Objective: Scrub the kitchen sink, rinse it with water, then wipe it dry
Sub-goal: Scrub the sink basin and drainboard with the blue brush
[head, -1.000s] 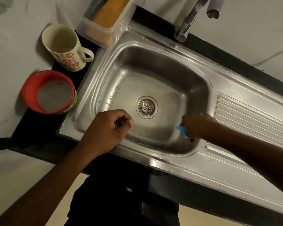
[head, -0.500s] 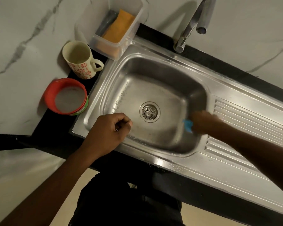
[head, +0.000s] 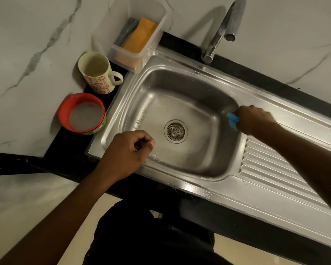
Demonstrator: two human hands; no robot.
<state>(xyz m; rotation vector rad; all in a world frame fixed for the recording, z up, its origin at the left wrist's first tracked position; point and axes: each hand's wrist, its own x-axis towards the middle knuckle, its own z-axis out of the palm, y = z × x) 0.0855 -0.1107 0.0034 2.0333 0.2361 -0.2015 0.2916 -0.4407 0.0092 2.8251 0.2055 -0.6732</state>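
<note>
Blue scrubber [head: 231,119], apparently, within right hand [head: 253,119]

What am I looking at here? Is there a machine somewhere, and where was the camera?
There is no machine. These are a person's two bare hands, filmed by a camera worn on their head and looking down. Below them is a steel sink with a drain in the basin and a faucet behind it. The right hand grips a small blue scrubber, or perhaps a cloth, against the basin's right wall. The left hand is curled over the near left rim, and nothing shows in it. On the dark counter to the left stand a flowered mug, a red tub and a clear box holding an orange sponge.
</note>
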